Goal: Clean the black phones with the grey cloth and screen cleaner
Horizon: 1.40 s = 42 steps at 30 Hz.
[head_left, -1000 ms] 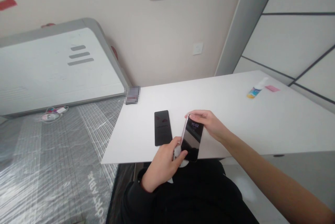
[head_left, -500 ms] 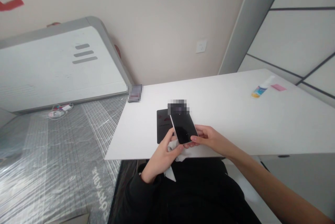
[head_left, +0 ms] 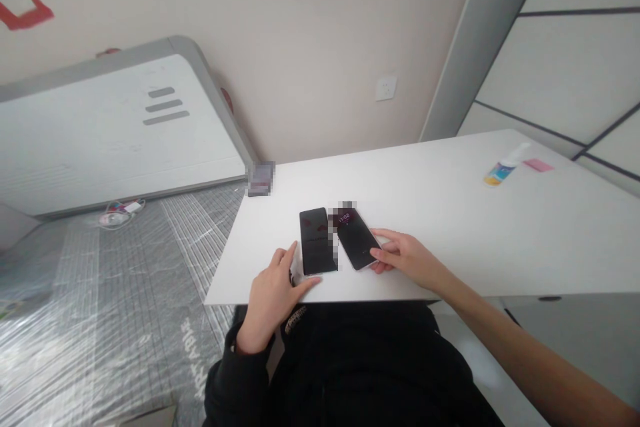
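Note:
A smartphone [head_left: 354, 238] lies flat on the white table [head_left: 450, 214], its lit screen showing 11:02, with its top corner pixelated. Just to its left, almost touching it, lies a black phone-sized slab [head_left: 317, 240] with a faint reddish mark. My right hand [head_left: 407, 257] is beside the phone, fingertips against its lower right edge, not wrapped around it. My left hand [head_left: 273, 297] rests at the table's front edge, near the slab's lower left corner, and holds nothing that I can see.
A small spray bottle [head_left: 501, 166] and a pink note [head_left: 537, 165] lie at the table's far right. A pixelated object [head_left: 261, 178] sits at its back left corner. Beyond the left edge lies a plastic-wrapped mattress [head_left: 125, 327]; a wall socket [head_left: 386, 88] is above.
The smartphone has gone from my hands to lying flat next to the slab, screen up. My left hand has moved left and no longer shows the white cloth.

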{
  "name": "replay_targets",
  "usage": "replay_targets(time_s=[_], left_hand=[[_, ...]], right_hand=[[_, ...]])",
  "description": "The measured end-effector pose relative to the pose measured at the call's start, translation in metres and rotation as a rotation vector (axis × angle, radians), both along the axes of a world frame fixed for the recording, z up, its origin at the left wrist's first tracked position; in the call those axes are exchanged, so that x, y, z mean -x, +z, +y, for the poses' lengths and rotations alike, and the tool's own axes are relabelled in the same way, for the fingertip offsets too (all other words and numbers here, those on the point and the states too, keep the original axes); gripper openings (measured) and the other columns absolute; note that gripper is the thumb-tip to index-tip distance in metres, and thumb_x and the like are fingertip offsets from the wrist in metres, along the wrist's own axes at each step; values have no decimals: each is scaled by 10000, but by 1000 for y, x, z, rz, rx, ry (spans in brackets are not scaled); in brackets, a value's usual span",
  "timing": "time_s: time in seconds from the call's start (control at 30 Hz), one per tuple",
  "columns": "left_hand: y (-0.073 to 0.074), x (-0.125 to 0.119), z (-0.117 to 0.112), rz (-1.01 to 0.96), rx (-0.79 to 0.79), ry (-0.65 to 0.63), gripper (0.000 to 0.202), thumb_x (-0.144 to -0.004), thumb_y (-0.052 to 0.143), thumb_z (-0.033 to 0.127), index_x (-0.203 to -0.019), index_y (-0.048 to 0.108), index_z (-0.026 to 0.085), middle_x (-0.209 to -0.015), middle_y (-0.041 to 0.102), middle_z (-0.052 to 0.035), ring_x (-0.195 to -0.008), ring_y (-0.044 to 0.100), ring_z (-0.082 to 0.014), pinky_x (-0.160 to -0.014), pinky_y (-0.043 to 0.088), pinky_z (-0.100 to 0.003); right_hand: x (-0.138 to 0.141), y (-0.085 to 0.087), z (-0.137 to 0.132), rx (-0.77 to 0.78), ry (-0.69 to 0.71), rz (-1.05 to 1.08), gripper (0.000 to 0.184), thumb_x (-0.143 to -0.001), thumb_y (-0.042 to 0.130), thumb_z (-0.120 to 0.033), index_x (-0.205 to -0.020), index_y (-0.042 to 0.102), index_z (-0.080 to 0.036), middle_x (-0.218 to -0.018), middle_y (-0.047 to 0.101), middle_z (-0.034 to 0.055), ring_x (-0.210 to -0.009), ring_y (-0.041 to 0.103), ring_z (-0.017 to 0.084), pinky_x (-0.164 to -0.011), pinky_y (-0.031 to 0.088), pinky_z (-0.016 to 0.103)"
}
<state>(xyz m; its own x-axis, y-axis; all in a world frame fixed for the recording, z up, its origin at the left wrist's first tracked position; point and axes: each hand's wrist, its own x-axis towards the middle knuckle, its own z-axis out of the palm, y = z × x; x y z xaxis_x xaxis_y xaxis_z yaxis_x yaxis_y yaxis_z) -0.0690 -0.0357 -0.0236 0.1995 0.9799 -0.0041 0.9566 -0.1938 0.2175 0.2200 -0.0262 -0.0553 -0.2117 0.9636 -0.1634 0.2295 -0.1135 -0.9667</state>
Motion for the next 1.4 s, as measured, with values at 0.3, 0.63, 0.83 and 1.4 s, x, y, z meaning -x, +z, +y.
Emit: replay_targets(time_s=[0.3,0.63,0.83,1.4], left_hand=[[1,-9,13,23,61,-54,583,-964,649,419,-1501,496,253,-1184,670,-63,-966,737,-257,-804,553,-347],[8,7,17,-166,113,-107,583,-962,529,267,-1540,467,225,-1188,631,-93,-1039,676,-270,-936,523,-403],[27,-23,-13,-934,140,-178,510,-1030,472,420,-1511,522,256,-1267,608,-84,-1206,592,-237,-1116,444,-397],[16,-48,0,-980,196,-267,254,-983,601,375,-923,756,183,-1134,699,-92,-1100,647,-231,-1007,483,-354]], right_hand=[[35,18,-9,-212,36,-972,663,-1036,453,-395,-1639,339,-145,-843,795,134,-793,758,350,-676,520,403],[36,23,-7,-256,-20,-1065,546,-1052,483,-401,-1541,495,-159,-869,802,149,-808,764,347,-665,511,393],[44,46,-33,-478,90,-300,387,-879,763,-478,-1160,689,-222,-889,740,30,-703,659,186,-671,533,310],[13,38,-20,-353,-261,354,193,-818,840,-400,-849,741,-238,-817,720,18,-774,669,167,-695,536,261]])
